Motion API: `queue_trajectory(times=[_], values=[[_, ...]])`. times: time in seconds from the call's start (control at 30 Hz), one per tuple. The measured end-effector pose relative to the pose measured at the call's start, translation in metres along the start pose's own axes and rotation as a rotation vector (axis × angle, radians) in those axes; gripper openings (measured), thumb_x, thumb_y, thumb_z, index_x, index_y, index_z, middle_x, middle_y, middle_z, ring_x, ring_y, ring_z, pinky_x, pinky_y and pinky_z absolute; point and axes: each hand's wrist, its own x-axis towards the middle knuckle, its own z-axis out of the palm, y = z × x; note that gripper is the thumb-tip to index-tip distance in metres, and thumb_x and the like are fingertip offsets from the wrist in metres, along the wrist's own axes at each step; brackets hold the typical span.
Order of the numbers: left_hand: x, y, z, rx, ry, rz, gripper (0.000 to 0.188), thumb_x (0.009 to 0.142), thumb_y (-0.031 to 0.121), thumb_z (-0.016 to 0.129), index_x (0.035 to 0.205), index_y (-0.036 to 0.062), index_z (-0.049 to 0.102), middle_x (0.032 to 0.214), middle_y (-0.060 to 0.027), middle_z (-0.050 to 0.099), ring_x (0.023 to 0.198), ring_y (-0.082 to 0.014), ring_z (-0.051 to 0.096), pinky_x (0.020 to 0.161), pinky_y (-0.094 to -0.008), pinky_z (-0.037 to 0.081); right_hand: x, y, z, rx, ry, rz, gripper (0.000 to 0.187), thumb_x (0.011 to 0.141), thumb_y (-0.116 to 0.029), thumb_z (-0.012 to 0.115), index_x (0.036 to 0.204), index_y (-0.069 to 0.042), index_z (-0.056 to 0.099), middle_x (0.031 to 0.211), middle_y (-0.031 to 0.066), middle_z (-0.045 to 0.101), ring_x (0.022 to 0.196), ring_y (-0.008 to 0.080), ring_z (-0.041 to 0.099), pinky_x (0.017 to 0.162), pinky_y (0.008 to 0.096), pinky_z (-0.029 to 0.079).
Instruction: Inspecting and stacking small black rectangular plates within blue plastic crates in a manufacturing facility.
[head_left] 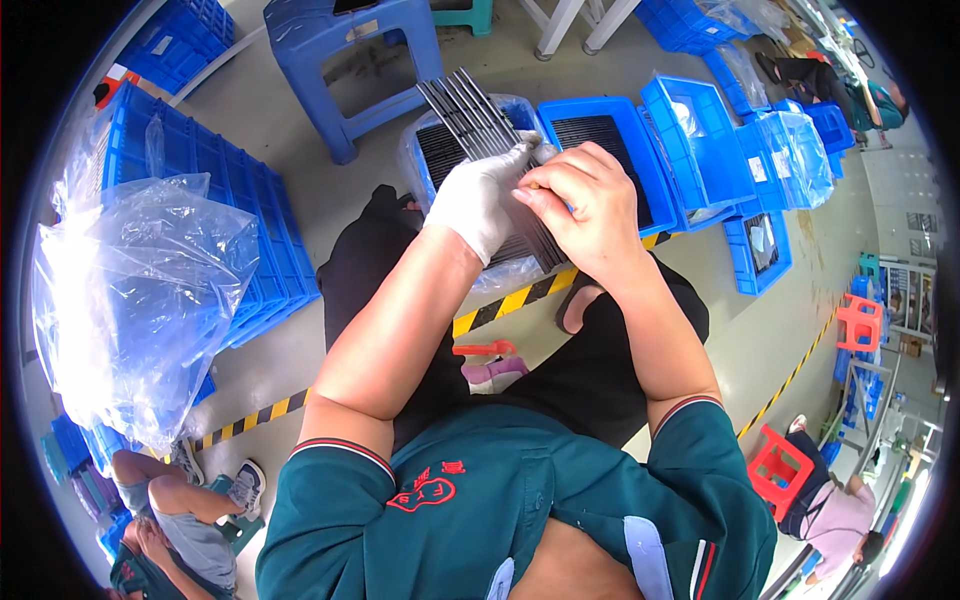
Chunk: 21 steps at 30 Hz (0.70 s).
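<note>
My left hand, in a white glove, is closed around a bundle of slender dark rods. They fan out beyond the glove, and their lower ends show below my hands. Close beside the glove is my bare right hand, thumb and fingertips pinched together over the rods. A tiny yellowish spot shows at the pinch; what it is cannot be made out. Beneath the hands is a plastic-lined blue bin holding more dark rods. To its right, another blue bin contains similar rods.
A blue stool stands beyond the bins. Stacked blue crates and a clear plastic bag occupy the left. More blue bins sit at right. Yellow-black tape crosses the floor. Other people sit at lower left and lower right.
</note>
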Motion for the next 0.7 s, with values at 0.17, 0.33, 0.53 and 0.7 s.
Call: queue_trajectory(times=[0.17, 0.33, 0.53, 0.7], values=[[0.002, 0.000, -0.003, -0.002, 0.009, -0.003, 0.016, 0.098, 0.012, 0.051, 0.106, 0.0011, 0.060, 0.092, -0.0116, 0.062, 0.081, -0.0233, 0.061, 0.072, -0.0346, 0.052, 0.001, 0.001, -0.001, -0.015, -0.009, -0.015, 0.011, 0.069, -0.008, 0.076, 0.077, -0.007, 0.069, 0.075, 0.0051, 0.065, 0.072, 0.0233, 0.058, 0.068, 0.0338, 0.048], [0.006, 0.000, -0.012, 0.005, -0.062, -0.005, 0.021, 0.096, 0.008, 0.053, 0.110, -0.0015, 0.063, 0.096, -0.0101, 0.066, 0.082, -0.0187, 0.064, 0.071, -0.0284, 0.053, 0.001, -0.001, 0.001, -0.008, 0.002, -0.024, 0.011, 0.069, -0.009, 0.076, 0.077, -0.007, 0.069, 0.076, 0.0050, 0.064, 0.073, 0.0233, 0.059, 0.068, 0.0339, 0.048], [0.004, 0.000, -0.007, 0.152, 0.015, 0.061, 0.018, 0.099, 0.012, 0.052, 0.108, 0.0011, 0.063, 0.092, -0.0106, 0.064, 0.080, -0.0202, 0.062, 0.070, -0.0320, 0.052, 0.001, -0.011, 0.000, -0.167, -0.039, -0.139, 0.009, 0.071, -0.015, 0.073, 0.078, -0.009, 0.070, 0.078, 0.0031, 0.063, 0.079, 0.0235, 0.058, 0.074, 0.0357, 0.047], [-0.002, -0.003, 0.000, 0.049, 0.012, 0.029, 0.021, 0.095, 0.009, 0.053, 0.110, -0.0017, 0.064, 0.100, -0.0116, 0.066, 0.090, -0.0212, 0.063, 0.083, -0.0328, 0.053, -0.003, 0.003, 0.005, -0.009, -0.065, 0.060, 0.013, 0.067, -0.012, 0.076, 0.078, -0.007, 0.071, 0.074, 0.0052, 0.065, 0.074, 0.0249, 0.059, 0.067, 0.0339, 0.049]])
